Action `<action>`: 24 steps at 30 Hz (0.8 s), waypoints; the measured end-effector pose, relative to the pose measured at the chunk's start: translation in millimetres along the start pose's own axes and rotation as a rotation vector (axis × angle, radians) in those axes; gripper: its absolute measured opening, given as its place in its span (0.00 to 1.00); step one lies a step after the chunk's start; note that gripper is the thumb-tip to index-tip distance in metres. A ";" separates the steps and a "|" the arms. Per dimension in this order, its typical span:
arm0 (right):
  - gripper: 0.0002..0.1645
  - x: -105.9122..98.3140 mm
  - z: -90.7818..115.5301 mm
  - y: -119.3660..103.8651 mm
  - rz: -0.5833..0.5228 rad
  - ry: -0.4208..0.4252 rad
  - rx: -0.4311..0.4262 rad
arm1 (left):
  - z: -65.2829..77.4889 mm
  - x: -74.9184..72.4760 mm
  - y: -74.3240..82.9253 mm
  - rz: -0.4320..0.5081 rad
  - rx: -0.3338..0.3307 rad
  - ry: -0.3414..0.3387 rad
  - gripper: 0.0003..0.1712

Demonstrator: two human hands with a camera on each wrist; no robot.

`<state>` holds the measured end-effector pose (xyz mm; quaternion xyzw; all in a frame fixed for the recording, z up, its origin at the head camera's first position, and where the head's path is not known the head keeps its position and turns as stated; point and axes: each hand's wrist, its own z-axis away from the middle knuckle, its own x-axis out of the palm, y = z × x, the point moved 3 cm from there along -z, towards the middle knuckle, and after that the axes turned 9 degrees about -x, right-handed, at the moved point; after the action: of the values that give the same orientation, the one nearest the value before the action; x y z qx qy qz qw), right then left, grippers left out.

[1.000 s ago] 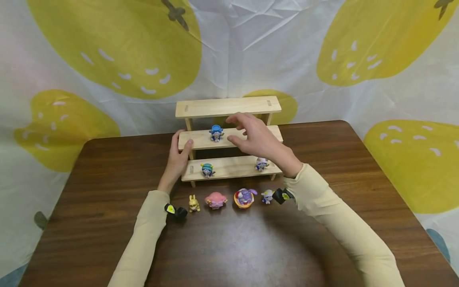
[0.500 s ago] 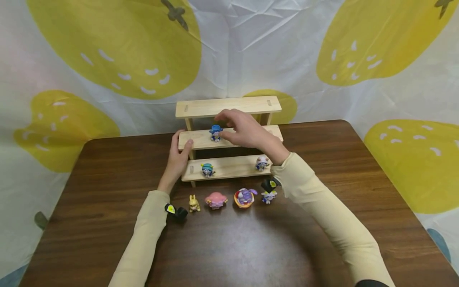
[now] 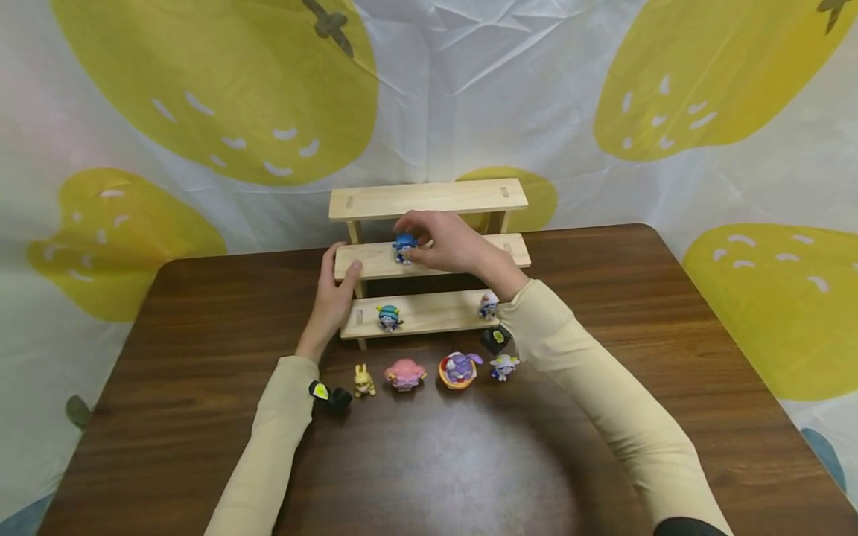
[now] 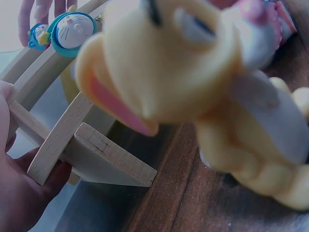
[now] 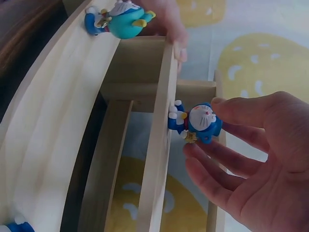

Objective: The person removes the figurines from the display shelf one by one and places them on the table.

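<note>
My left hand point(image 3: 335, 294) grips the left end of the middle step of a three-tier wooden display shelf point(image 3: 429, 197), thumb on top. On that step stands a small cat figurine with a blue hat point(image 5: 198, 118), upright. My right hand point(image 3: 445, 242) pinches its hat between thumb and fingers; in the right wrist view the thumb point(image 5: 236, 111) lies against the hat. A figurine with a teal horned hat point(image 3: 389, 318) stands left on the lowest step. At the right of that step is a figurine with a pale hat point(image 3: 488, 305), partly behind my right wrist.
On the brown wooden table point(image 3: 429, 461), before the shelf, stand a yellow rabbit figurine point(image 3: 364, 380), a pink figurine point(image 3: 405, 374), a purple figurine in an orange-rimmed bowl point(image 3: 458, 370) and a white-hatted figurine point(image 3: 503, 367). A fruit-printed cloth point(image 3: 429, 97) hangs behind.
My right hand has moved left along the middle step and closed its thumb and fingers on the blue-hatted figurine. My left hand stays on the shelf.
</note>
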<state>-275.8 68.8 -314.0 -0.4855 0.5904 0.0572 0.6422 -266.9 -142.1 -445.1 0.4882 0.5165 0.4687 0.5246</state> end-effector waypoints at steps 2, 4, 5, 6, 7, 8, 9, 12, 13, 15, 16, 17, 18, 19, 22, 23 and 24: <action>0.24 1.2 -0.8 0.8 0.005 -0.003 0.005 | 0.0 0.6 1.2 -0.001 -0.007 -0.004 0.32; 0.24 2.0 -1.2 1.8 0.014 -0.004 0.013 | 1.1 1.2 4.2 -0.003 -0.017 -0.008 0.32; 0.24 2.5 -1.4 2.5 0.019 -0.005 0.016 | 4.0 2.0 8.6 -0.003 -0.020 -0.011 0.32; 0.23 3.0 -1.6 3.4 0.023 -0.005 0.017 | 6.6 2.4 12.6 -0.005 -0.022 -0.012 0.32; 0.23 3.6 -1.9 4.1 0.023 -0.003 0.016 | 9.4 2.9 16.6 -0.006 -0.024 -0.012 0.32; 0.23 4.1 -2.2 4.9 0.023 -0.001 0.015 | 12.0 3.2 20.5 -0.005 -0.025 -0.012 0.31; 0.22 4.7 -2.5 5.8 0.026 0.001 0.014 | 14.5 3.9 23.9 -0.009 -0.027 -0.010 0.31; 0.21 6.2 -3.1 8.0 0.030 0.013 0.013 | 18.8 4.8 29.6 -0.009 -0.026 -0.010 0.31; 0.20 6.7 -3.1 8.6 0.031 0.018 0.013 | 18.9 5.0 29.6 -0.010 -0.027 -0.009 0.31; 0.20 7.3 -3.0 9.2 0.032 0.025 0.012 | 19.6 5.4 30.0 -0.011 -0.028 -0.010 0.31; 0.20 7.5 -2.9 9.2 0.031 0.027 0.012 | 19.8 5.4 30.2 -0.008 -0.028 -0.012 0.31; 0.20 7.6 -2.8 9.1 0.028 0.029 0.011 | 19.9 5.4 30.3 -0.007 -0.027 -0.013 0.31; 0.20 7.6 -2.7 9.0 0.026 0.030 0.010 | 20.0 5.5 30.5 -0.006 -0.028 -0.014 0.31; 0.20 7.5 -2.5 8.7 0.023 0.031 0.009 | 20.1 5.6 30.7 -0.006 -0.029 -0.016 0.31; 0.19 6.5 -1.8 7.6 0.015 0.036 0.008 | 18.9 6.0 30.4 -0.008 -0.025 -0.018 0.31; 0.19 6.1 -1.5 7.2 0.012 0.039 0.007 | 16.6 5.7 27.8 -0.008 -0.022 -0.018 0.31; 0.19 5.7 -1.4 6.7 0.011 0.041 0.006 | 13.7 5.3 24.3 -0.010 -0.021 -0.017 0.31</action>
<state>-279.4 68.6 -322.1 -0.4814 0.6065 0.0491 0.6309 -252.7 -135.2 -421.5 0.4842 0.5097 0.4672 0.5363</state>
